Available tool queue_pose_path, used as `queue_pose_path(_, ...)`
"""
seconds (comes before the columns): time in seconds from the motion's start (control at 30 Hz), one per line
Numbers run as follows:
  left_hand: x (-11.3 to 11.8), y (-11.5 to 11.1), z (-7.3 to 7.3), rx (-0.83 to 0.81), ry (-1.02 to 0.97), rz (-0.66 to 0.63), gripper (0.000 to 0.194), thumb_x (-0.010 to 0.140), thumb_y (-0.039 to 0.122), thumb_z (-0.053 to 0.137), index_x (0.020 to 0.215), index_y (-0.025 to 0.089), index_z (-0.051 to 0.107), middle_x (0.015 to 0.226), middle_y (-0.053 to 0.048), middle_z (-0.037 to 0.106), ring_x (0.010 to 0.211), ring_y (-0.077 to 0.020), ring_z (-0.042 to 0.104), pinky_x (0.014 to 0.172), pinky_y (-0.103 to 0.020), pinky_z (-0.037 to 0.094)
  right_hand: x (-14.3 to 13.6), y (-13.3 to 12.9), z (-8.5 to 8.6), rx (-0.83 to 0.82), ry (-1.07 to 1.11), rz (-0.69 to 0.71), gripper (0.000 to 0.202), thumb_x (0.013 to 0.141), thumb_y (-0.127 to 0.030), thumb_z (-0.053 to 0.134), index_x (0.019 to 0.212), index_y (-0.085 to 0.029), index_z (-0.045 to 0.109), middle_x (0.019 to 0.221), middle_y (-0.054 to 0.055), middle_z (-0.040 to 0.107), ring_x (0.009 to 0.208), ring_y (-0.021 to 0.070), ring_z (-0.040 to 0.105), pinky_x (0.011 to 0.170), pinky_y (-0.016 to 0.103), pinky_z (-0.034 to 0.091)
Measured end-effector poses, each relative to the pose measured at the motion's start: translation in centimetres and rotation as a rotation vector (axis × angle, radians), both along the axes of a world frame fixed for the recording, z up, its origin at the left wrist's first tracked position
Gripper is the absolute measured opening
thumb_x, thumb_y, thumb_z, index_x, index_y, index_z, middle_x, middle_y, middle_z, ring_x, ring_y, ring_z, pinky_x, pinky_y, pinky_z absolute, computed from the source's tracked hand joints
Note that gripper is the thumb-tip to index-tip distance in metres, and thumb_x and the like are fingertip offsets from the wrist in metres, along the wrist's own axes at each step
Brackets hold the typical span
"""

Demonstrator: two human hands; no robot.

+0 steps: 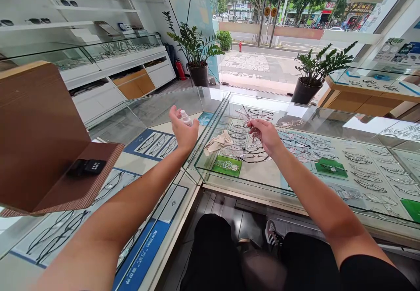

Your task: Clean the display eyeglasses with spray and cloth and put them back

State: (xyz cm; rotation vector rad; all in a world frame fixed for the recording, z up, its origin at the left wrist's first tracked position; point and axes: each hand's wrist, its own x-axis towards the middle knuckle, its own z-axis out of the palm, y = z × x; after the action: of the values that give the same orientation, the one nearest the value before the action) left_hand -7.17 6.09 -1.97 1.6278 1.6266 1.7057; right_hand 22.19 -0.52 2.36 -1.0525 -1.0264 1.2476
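Note:
In my left hand (184,129) is a small white spray bottle (186,118), held over the corner where two glass display cases meet. My fingers are wrapped round it, nozzle end up. My right hand (264,135) pinches a thin-framed pair of eyeglasses (244,113) above the right-hand case; its outline is hard to separate from the frames behind. A crumpled beige cloth (218,142) lies on the glass top between my hands. Under the glass sit rows of eyeglasses (292,140) and a green card (226,166).
A brown folding board (42,138) with a small black device (87,167) stands on the left case. Potted plants (198,70) flank the glass doorway. A low wooden display counter (367,92) is at the right. Shelves with sunglasses line the left wall.

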Motion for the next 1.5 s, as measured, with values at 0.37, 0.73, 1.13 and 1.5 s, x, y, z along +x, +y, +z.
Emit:
queue_pose_path(0.37, 0.6, 0.8, -0.5, -0.094, -0.134, -0.119, 0.012, 0.089, 0.022, 0.064, 0.099, 0.024, 0.057, 0.081, -0.001, 0.063, 0.07, -0.0172, 0.059, 0.066, -0.03, 0.047, 0.0, -0.3, 0.2, -0.051, 0.137, 0.095, 0.026, 0.073, -0.043, 0.087, 0.084, -0.021, 0.082, 0.099, 0.004, 0.078, 0.076, 0.0125, 0.065, 0.06, 0.024, 0.045)
queue_pose_path(0.73, 5.6, -5.7, 2.1, -0.073, 0.082, -0.568, 0.037, 0.095, 0.049, 0.065, 0.073, 0.021, 0.056, 0.062, 0.002, 0.054, 0.059, -0.0142, 0.049, 0.06, -0.029, 0.041, 0.2, -0.5, 0.4, -0.18, 0.267, 0.232, 0.014, 0.084, -0.032, 0.079, 0.094, -0.022, 0.08, 0.111, 0.005, 0.082, 0.083, 0.0157, 0.073, 0.068, 0.025, 0.061)
queue_pose_path(1.13, 5.1, -4.6, 1.5, -0.102, -0.028, -0.545, 0.029, 0.095, 0.046, 0.065, 0.08, 0.021, 0.059, 0.062, 0.004, 0.055, 0.057, -0.0139, 0.05, 0.06, -0.029, 0.042, 0.3, -0.8, 0.3, -0.161, 0.3, 0.295, 0.025, 0.076, -0.036, 0.092, 0.094, -0.023, 0.082, 0.096, 0.001, 0.078, 0.078, 0.0127, 0.069, 0.067, 0.024, 0.062)
queue_pose_path(1.5, 5.6, -5.8, 2.7, -0.061, -0.086, -0.618, 0.048, 0.092, 0.065, 0.065, 0.073, 0.021, 0.057, 0.066, 0.0, 0.054, 0.061, -0.0148, 0.049, 0.062, -0.031, 0.041, -0.1, -1.1, 0.7, -0.037, 0.206, 0.277, 0.03, 0.066, -0.041, 0.097, 0.085, -0.024, 0.08, 0.097, 0.001, 0.079, 0.076, 0.0116, 0.063, 0.063, 0.025, 0.048)
